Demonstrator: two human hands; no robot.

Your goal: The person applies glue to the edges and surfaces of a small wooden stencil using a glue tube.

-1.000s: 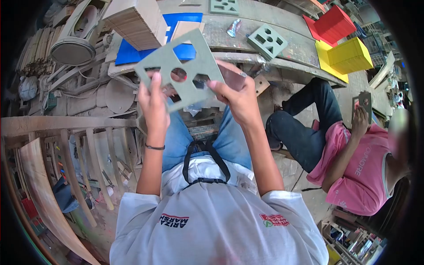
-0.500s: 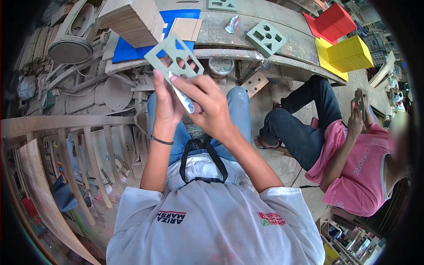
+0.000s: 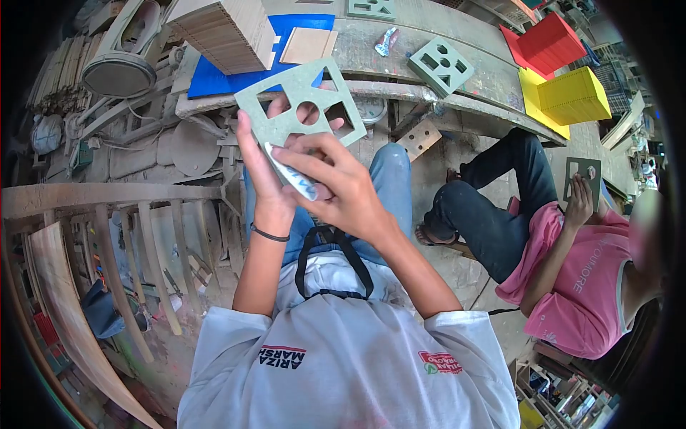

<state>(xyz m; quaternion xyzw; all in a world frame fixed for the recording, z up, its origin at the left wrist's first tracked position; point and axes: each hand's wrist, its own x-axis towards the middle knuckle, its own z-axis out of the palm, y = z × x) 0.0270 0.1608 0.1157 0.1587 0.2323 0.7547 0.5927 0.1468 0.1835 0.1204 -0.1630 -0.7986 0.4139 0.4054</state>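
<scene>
A flat grey-green board pierced with a round hole and angular cutouts (image 3: 261, 130) was held at a tilt above the seated person's knees, just short of the worktable. It was gripped at its near left part by the left hand (image 3: 268, 191), the thumb raised along the edge and the fingers partly closed behind, glimpsed through the openings. In the right hand (image 3: 355, 191), a folded white sheet with blue print (image 3: 296, 182) was pinched between curled fingers and thumb at the board's near edge; whether the edge was pressed by it could not be told.

By its look, the board was judged light and stiff, easily borne by one hand, with a smooth face that might slip if dusty. The narrow strips between cutouts were judged its weakest parts; a hold was best taken on the outer border or a solid corner. The folded sheet was judged thin and pliable, best pinched close to its fold.

Beyond, on the weathered wooden worktable (image 3: 361, 66), a blue panel (image 3: 211, 87) was topped by a tall pale wooden block (image 3: 232, 43). Farther right, a grey-green stack with similar cutouts (image 3: 431, 74), a red piece (image 3: 548, 46) and a yellow piece (image 3: 575, 96) were set out. Nearby, a dark green pierced board (image 3: 587, 164) was held by a co-worker in a pink shirt (image 3: 582, 286).
</scene>
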